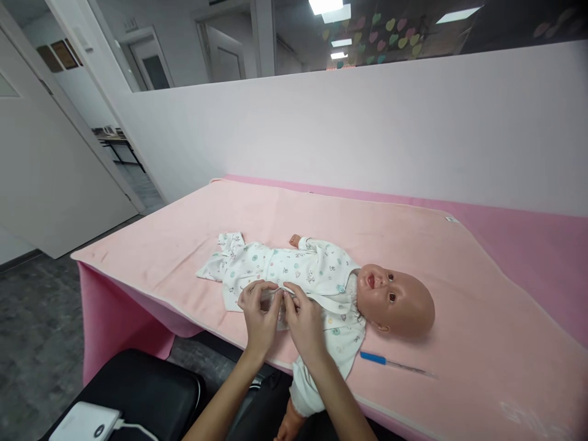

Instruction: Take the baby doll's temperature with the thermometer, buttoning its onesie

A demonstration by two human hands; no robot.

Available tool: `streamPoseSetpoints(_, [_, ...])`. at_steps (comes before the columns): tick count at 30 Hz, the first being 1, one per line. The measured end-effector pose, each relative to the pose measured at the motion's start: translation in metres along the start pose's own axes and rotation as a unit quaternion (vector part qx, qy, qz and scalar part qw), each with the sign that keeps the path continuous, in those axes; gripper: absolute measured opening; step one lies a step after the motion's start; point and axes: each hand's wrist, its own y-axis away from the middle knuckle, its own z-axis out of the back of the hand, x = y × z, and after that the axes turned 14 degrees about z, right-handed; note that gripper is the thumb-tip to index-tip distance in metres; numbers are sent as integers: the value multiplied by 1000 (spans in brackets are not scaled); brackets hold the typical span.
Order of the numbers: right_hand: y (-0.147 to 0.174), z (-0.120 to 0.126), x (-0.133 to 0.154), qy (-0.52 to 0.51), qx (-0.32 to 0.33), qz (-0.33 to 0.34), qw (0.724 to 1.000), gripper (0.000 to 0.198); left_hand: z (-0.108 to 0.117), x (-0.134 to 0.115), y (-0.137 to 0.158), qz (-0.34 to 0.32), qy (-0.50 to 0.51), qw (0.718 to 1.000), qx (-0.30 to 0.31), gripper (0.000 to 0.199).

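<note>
A baby doll (397, 303) lies on its back, its head to the right, dressed in a white printed baby shirt (333, 263) and matching pants (248, 260). My left hand (260, 315) and my right hand (303, 318) meet at the near side of its waist. Thumbs and fingers of both hands are pinched on the shirt's near edge, close together. What exactly lies between the fingertips, cloth edge or a tie, is too small to tell. One doll arm hangs over the table's front edge under my right forearm.
A thin tool with a blue handle (373, 357) lies near the front edge, below the doll's head. The table carries a pale pink blanket (174, 233) over a darker pink cover (546, 257). A black chair (151, 392) with a white power bank (85, 421) and cable stands at front left.
</note>
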Motion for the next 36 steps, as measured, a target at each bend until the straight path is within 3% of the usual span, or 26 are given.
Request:
streamPoseSetpoints(7, [0, 1, 3, 15, 8, -6, 1000, 35, 5, -8, 3, -12, -76, 996, 49, 18])
streamPoseSetpoints(22, [1, -2, 0, -4, 6, -22, 1000, 32, 5, -4, 2, -16, 30, 997, 67, 18])
streamPoseSetpoints(36, [5, -4, -2, -5, 5, -4, 1000, 37, 8, -5, 3, -8, -9, 996, 92, 23])
